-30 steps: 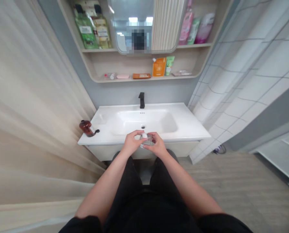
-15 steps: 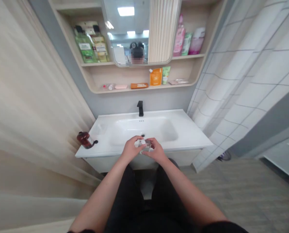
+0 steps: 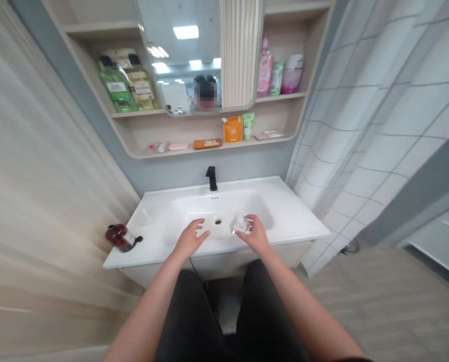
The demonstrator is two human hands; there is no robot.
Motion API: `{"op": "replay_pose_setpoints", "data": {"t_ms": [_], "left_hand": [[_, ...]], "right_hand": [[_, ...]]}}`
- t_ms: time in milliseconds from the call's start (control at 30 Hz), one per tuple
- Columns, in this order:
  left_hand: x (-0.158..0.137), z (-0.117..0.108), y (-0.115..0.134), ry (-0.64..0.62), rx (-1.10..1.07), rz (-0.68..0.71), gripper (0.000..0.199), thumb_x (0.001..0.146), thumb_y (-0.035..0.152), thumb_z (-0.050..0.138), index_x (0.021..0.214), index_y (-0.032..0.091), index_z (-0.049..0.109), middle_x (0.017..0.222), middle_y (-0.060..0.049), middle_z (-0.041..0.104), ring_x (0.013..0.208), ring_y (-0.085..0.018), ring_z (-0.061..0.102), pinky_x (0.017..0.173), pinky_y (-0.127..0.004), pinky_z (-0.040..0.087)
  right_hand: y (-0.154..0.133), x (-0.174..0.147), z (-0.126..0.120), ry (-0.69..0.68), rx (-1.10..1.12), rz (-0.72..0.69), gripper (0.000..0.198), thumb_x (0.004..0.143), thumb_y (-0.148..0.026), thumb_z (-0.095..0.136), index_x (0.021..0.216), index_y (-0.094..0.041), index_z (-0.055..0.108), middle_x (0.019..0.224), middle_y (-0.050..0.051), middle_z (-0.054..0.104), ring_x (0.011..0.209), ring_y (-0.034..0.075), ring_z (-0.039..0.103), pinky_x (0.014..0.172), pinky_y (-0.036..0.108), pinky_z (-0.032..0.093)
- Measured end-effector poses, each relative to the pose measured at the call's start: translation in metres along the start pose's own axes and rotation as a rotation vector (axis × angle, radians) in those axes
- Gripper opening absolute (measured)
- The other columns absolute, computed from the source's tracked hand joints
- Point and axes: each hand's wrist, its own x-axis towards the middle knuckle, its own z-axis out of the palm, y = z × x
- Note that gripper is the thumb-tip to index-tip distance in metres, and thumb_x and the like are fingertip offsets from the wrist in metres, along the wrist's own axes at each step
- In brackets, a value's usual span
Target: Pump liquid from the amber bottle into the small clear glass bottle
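My right hand [image 3: 255, 235] grips a small clear container [image 3: 240, 225] by its side, over the right half of the sink basin [image 3: 224, 201]. Its contents are too blurred to tell. Apart from it, my left hand [image 3: 190, 237] is held over the basin's front left with thumb and fingers spread and nothing in them. Between the two hands the dark drain [image 3: 218, 221] shows. A brown bottle with a black top [image 3: 121, 238] is at the left end of the white counter [image 3: 152, 249].
A black faucet [image 3: 211, 178] rises behind the basin. Above it, a wall cabinet's lower shelf [image 3: 141, 154] bears an orange pouch [image 3: 232, 129], a green tube [image 3: 248, 125] and several small items. Bottles [image 3: 121, 89] stand higher up, beside a mirror [image 3: 187, 60]. Curtains hang on both sides.
My left hand has let go of the clear container and moved left. My right hand has carried it to the right over the basin. The view has shifted slightly.
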Motion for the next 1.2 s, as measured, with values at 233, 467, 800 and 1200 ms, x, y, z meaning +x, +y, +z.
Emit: {"op": "replay_pose_setpoints", "data": {"t_ms": [233,467,800,1200], "left_hand": [[0.001,-0.014,-0.076,-0.039,0.520,-0.154,0.051,0.106,0.047,0.063,0.144,0.014,0.069,0.147,-0.019,0.071,0.139,-0.035,0.066,0.123,-0.047,0.049],[0.006,-0.003,-0.085,-0.102,0.557,-0.186,0.057,0.109,0.056,0.053,0.145,0.015,0.069,0.147,-0.018,0.071,0.136,-0.034,0.066,0.120,-0.046,0.049],[0.001,-0.007,-0.076,-0.029,0.525,-0.201,0.044,0.106,0.055,0.059,0.127,0.021,0.078,0.130,-0.016,0.077,0.124,-0.034,0.072,0.111,-0.046,0.054],[-0.003,-0.022,-0.060,0.154,0.422,-0.077,0.036,0.105,0.036,0.060,0.132,0.019,0.075,0.136,-0.015,0.076,0.130,-0.033,0.070,0.120,-0.045,0.052]], "right_hand": [[0.074,0.060,-0.096,0.388,-0.330,0.230,0.076,0.064,-0.061,0.089,0.119,-0.023,0.054,0.114,0.014,0.073,0.105,0.036,0.069,0.094,0.048,0.056],[0.118,0.107,-0.130,0.573,-0.379,0.367,0.076,0.059,-0.054,0.096,0.109,-0.027,0.046,0.113,0.015,0.071,0.106,0.039,0.068,0.099,0.055,0.054],[0.112,0.141,-0.127,0.570,-0.356,0.307,0.095,0.064,-0.064,0.097,0.132,-0.016,0.051,0.139,0.034,0.065,0.128,0.044,0.063,0.107,0.059,0.052],[0.034,0.054,0.006,-0.333,-0.164,-0.035,0.024,0.089,-0.042,0.075,0.107,-0.026,0.078,0.097,0.006,0.084,0.088,0.027,0.079,0.088,0.041,0.061]]}}
